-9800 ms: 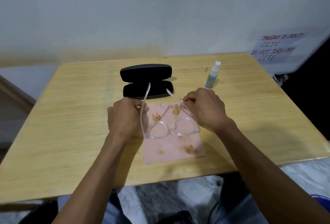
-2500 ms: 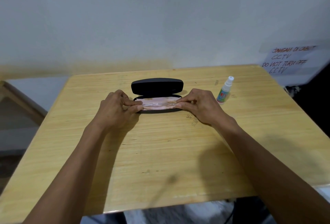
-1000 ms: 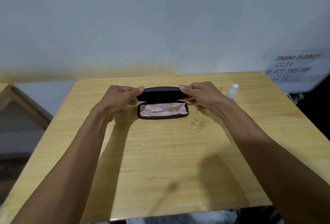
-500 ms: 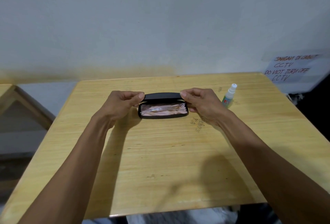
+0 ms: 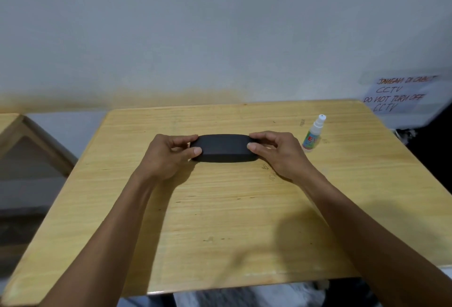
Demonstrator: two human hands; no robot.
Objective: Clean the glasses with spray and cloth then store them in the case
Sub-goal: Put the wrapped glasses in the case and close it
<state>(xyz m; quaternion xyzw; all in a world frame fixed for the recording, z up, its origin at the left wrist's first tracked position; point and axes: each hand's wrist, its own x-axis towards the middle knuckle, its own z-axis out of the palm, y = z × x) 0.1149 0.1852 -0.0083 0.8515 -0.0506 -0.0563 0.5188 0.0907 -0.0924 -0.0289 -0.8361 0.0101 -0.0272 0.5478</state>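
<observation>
The black glasses case (image 5: pixel 223 147) lies closed on the wooden table (image 5: pixel 220 221), a little beyond its middle. My left hand (image 5: pixel 168 157) grips the case's left end, thumb on the lid. My right hand (image 5: pixel 276 152) grips the right end in the same way. The glasses and the pink cloth are hidden inside the case. The small spray bottle (image 5: pixel 313 134), white cap and green label, stands upright to the right of my right hand, apart from it.
A white wall runs behind the table. A handwritten paper notice (image 5: pixel 401 94) hangs at the right. Part of another wooden table (image 5: pixel 14 130) shows at the left edge. The near table edge is close to my body.
The lid has come down: half a second ago the case stood partly open with the pink cloth and glasses showing, and now it is closed. Both hands stay at its ends.
</observation>
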